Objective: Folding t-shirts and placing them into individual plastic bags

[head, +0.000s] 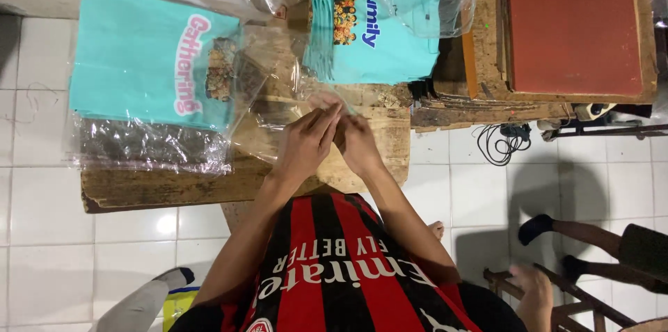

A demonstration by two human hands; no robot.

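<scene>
Clear plastic bag (292,106) pinched by left hand (304,145), right hand (357,143); turquoise shirts (372,26) beyond.

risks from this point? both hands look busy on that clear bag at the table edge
1. Both hands, left hand and right hand, pinch a thin clear plastic bag; it could tear or slip.
2. The bagged teal shirt lies on loose plastic near the wooden table edge and might slide off.
3. The teal shirt stack sits close by; a tug on the film could drag it.
</scene>
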